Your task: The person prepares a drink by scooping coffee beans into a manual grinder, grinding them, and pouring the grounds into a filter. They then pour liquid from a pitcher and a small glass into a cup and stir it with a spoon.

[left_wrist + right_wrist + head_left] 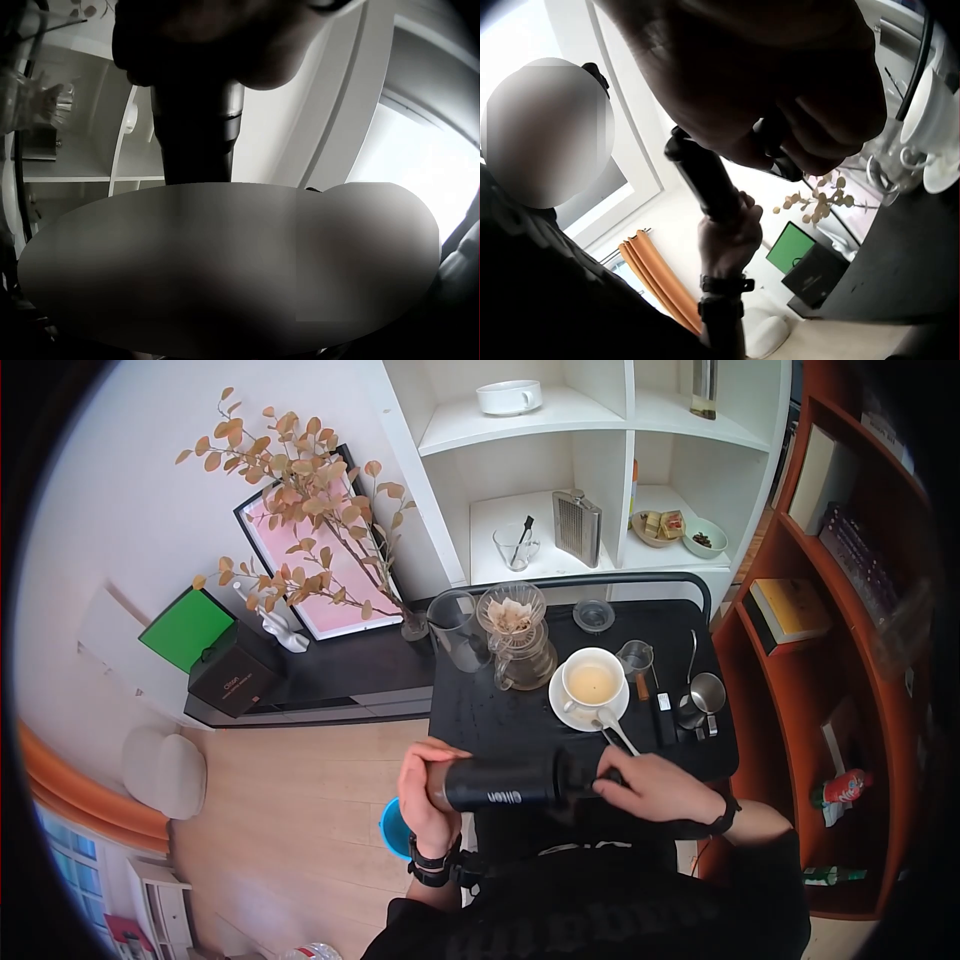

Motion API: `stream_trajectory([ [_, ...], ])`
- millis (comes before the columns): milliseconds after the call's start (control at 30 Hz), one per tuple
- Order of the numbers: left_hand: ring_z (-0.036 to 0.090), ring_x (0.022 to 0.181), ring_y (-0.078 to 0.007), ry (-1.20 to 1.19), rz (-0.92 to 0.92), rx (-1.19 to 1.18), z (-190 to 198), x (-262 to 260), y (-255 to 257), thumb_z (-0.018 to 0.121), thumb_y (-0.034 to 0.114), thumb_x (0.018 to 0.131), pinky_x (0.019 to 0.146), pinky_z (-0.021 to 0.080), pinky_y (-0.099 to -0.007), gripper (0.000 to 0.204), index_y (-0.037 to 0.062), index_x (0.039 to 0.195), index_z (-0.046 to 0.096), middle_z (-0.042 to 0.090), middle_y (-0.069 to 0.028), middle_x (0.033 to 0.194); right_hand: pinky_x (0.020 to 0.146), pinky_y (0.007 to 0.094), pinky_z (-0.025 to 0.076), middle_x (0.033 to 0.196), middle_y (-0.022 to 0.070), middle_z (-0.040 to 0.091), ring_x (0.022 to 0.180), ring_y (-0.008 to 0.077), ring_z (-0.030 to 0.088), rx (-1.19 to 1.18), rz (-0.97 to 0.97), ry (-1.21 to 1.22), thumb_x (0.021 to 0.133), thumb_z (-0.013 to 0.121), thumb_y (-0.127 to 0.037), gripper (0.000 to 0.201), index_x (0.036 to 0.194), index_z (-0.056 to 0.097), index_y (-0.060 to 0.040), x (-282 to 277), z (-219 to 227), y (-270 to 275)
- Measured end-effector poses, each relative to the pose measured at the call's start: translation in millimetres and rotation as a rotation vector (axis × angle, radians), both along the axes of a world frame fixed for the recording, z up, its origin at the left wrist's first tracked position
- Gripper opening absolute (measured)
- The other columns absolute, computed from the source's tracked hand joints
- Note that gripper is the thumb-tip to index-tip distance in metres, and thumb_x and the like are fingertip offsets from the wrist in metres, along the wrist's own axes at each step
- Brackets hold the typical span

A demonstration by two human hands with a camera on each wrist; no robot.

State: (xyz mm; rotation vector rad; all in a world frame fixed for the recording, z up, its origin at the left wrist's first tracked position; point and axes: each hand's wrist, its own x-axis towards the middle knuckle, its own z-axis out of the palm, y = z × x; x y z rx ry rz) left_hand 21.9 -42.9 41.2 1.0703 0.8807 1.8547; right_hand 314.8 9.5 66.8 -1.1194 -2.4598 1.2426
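A black manual coffee grinder [500,784] lies sideways in the air before the person's body, close over the front edge of the black table. The left hand [430,815] grips its left end, fingers wrapped round the barrel. At the other end the right hand [660,797] holds the crank handle with curled fingers. From the right wrist view, the dark knob [769,141] shows beneath the right fist [780,82], with the grinder's barrel [705,176] beyond. The left wrist view has the barrel [196,135] hanging from a dark, shadowed hand.
On the table [480,730] stand a white cup [590,678] of pale liquid on a saucer, a dripper [510,610] with filter paper over a glass server, a glass carafe [458,635] and a metal pitcher [703,698]. White shelves [520,435] rise behind; an orange-brown bookcase [790,650] stands right.
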Motion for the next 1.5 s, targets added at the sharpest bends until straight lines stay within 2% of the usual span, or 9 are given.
stream_trajectory([
  [233, 0.060, 0.091, -0.0203, 0.194, 0.205, -0.120, -18.6, -7.0, 14.0, 0.035, 0.024, 0.105, 0.088, 0.046, -0.0329, 0.034, -0.0002, 0.096, 0.057, 0.060, -0.0117, 0.098, 0.053, 0.0406, 0.047, 0.075, 0.0124, 0.064, 0.063, 0.0333, 0.064, -0.010, 0.332, 0.256, 0.098, 0.063, -0.027, 0.026, 0.109, 0.051, -0.0069, -2.6, 35.4, -25.6],
  [367, 0.058, 0.088, -0.0165, 0.346, 0.072, -0.218, -37.5, 17.0, 9.2, 0.037, 0.021, 0.106, 0.083, 0.045, -0.0293, 0.036, -0.0014, 0.094, 0.062, 0.062, -0.0096, 0.094, 0.054, 0.0371, 0.048, 0.076, 0.0090, 0.064, 0.064, 0.0305, 0.066, 0.189, 0.180, 0.494, 0.092, 0.070, -0.021, 0.027, 0.108, 0.055, -0.0067, 2.6, 46.7, -22.7],
  [533, 0.059, 0.086, -0.0158, 0.253, -0.225, -0.233, -45.0, 33.2, -5.9, 0.039, 0.017, 0.106, 0.081, 0.045, -0.0281, 0.034, -0.0029, 0.094, 0.063, 0.063, -0.0094, 0.092, 0.066, 0.0376, 0.051, 0.084, 0.0138, 0.067, 0.074, 0.0342, 0.068, 0.249, -0.267, 0.393, 0.095, 0.064, -0.017, 0.021, 0.107, 0.051, -0.0038, 10.0, 52.8, 3.2],
  [667, 0.061, 0.088, -0.0194, 0.145, -0.282, -0.159, -27.9, 25.6, -10.3, 0.038, 0.018, 0.105, 0.083, 0.047, -0.0302, 0.035, -0.0040, 0.094, 0.063, 0.063, -0.0132, 0.093, 0.070, 0.0432, 0.051, 0.084, 0.0172, 0.068, 0.080, 0.0408, 0.067, 0.265, -0.383, 0.258, 0.100, 0.057, -0.020, 0.020, 0.108, 0.048, -0.0031, 7.3, 24.4, 23.9],
  [933, 0.063, 0.088, -0.0255, 0.089, -0.016, -0.006, -8.4, 18.9, -16.5, 0.035, 0.023, 0.104, 0.085, 0.049, -0.0345, 0.038, -0.0057, 0.094, 0.058, 0.060, -0.0192, 0.094, 0.058, 0.0460, 0.043, 0.063, 0.0173, 0.058, 0.061, 0.0387, 0.062, 0.071, -0.220, 0.170, 0.103, 0.054, -0.028, 0.026, 0.109, 0.049, -0.0032, -1.4, -35.3, 17.3],
  [1067, 0.062, 0.087, -0.0260, 0.052, 0.023, -0.031, -7.1, 14.9, -10.8, 0.034, 0.025, 0.104, 0.083, 0.049, -0.0352, 0.038, -0.0036, 0.093, 0.057, 0.060, -0.0185, 0.093, 0.057, 0.0455, 0.043, 0.062, 0.0173, 0.057, 0.060, 0.0376, 0.061, 0.057, -0.198, 0.133, 0.102, 0.054, -0.030, 0.027, 0.107, 0.050, -0.0037, 1.1, -30.2, 8.4],
  [1267, 0.059, 0.091, -0.0240, -0.041, 0.241, -0.082, -10.2, 10.5, 3.5, 0.033, 0.026, 0.103, 0.087, 0.046, -0.0352, 0.035, 0.0015, 0.093, 0.055, 0.058, -0.0134, 0.093, 0.059, 0.0450, 0.046, 0.067, 0.0152, 0.062, 0.065, 0.0361, 0.065, 0.048, 0.093, 0.131, 0.102, 0.056, -0.034, 0.029, 0.106, 0.051, -0.0058, 4.3, 4.2, -14.3],
  [1400, 0.058, 0.090, -0.0197, 0.381, 0.228, -0.216, -33.6, 11.2, 10.1, 0.036, 0.021, 0.105, 0.087, 0.044, -0.0305, 0.036, -0.0029, 0.095, 0.061, 0.061, -0.0115, 0.096, 0.055, 0.0373, 0.047, 0.072, 0.0108, 0.064, 0.064, 0.0304, 0.065, 0.021, 0.346, 0.250, 0.097, 0.066, -0.029, 0.029, 0.110, 0.053, -0.0067, 9.2, 39.6, -27.2],
  [1500, 0.058, 0.087, -0.0168, 0.425, -0.096, -0.247, -42.6, 28.7, 2.0, 0.039, 0.021, 0.106, 0.082, 0.044, -0.0293, 0.035, -0.0030, 0.094, 0.062, 0.062, -0.0090, 0.094, 0.059, 0.0340, 0.048, 0.075, 0.0077, 0.064, 0.066, 0.0249, 0.066, 0.209, 0.116, 0.440, 0.092, 0.067, -0.018, 0.023, 0.107, 0.055, -0.0049, 14.9, 50.3, -19.2],
])
